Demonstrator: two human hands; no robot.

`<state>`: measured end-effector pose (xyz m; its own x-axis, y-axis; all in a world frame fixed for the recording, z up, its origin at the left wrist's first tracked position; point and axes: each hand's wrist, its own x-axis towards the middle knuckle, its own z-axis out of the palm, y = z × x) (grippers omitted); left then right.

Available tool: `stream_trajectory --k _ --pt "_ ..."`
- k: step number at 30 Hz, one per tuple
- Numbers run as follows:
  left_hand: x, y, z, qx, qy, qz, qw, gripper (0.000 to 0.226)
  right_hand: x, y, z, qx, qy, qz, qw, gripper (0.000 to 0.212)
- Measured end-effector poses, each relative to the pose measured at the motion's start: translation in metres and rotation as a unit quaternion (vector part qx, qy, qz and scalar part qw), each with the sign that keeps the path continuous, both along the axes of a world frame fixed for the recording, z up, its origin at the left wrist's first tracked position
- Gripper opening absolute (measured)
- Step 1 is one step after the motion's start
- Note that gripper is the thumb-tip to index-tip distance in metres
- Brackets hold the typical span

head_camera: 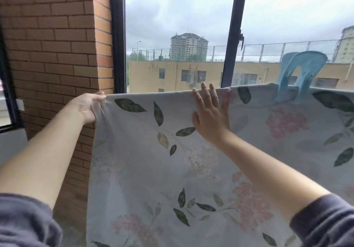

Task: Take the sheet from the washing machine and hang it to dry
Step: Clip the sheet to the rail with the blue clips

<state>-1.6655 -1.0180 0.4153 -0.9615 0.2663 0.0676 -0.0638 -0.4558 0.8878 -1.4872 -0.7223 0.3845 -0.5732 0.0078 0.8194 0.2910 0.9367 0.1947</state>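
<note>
A pale grey sheet (pixel 153 160) printed with green leaves and pink flowers hangs folded over a hidden line in front of the window. My left hand (pixel 89 107) grips its upper left corner and pulls it taut. With straight fingers, my right hand (pixel 209 112) lies flat against the sheet just below the top fold. A large light-blue clip (pixel 297 76) pins the top edge further right.
A brick wall (pixel 53 55) stands close on the left, beside the dark window frame (pixel 117 35). A second frame post (pixel 231 35) with a handle rises behind the sheet. Buildings and grey sky show through the glass.
</note>
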Motion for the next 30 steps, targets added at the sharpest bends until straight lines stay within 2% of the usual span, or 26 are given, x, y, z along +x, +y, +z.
stream_trajectory --k 2,4,6,8,11,13,15,20,27,30 --pt "-0.001 0.004 0.004 0.055 0.065 0.065 0.994 0.022 -0.004 -0.001 0.008 -0.009 0.022 0.008 1.000 0.054" --pt "0.001 0.007 0.007 0.094 0.118 0.116 0.982 0.028 -0.007 -0.002 0.017 -0.013 0.061 0.025 0.998 0.036" --pt "0.002 0.008 0.009 0.110 0.125 0.123 0.978 0.030 -0.010 -0.001 0.025 -0.015 0.096 0.035 0.995 0.020" --pt "0.002 0.007 0.011 0.115 0.136 0.124 0.976 0.032 -0.013 0.002 0.029 -0.019 0.103 0.039 0.994 0.014" --pt "0.002 0.006 0.014 0.122 0.150 0.137 0.971 0.034 -0.015 0.004 0.035 -0.017 0.066 0.039 0.997 0.015" --pt "0.000 0.007 0.011 0.113 0.145 0.142 0.973 0.034 -0.014 0.003 0.041 -0.034 -0.003 0.014 0.999 0.026" --pt "-0.003 0.006 0.009 0.107 0.137 0.140 0.975 0.032 -0.013 0.004 0.054 -0.046 -0.033 -0.001 0.998 0.036" --pt "-0.016 0.003 0.007 0.118 0.069 0.133 0.982 0.018 -0.012 0.009 0.080 -0.101 -0.010 0.111 0.989 0.028" --pt "-0.026 0.008 0.001 0.088 0.087 0.214 0.969 0.033 -0.014 0.009 0.078 -0.082 -0.029 0.071 0.994 0.029" --pt "-0.027 0.005 -0.001 0.033 0.074 0.184 0.980 0.028 -0.014 0.009 0.077 -0.074 -0.019 0.069 0.995 0.028"
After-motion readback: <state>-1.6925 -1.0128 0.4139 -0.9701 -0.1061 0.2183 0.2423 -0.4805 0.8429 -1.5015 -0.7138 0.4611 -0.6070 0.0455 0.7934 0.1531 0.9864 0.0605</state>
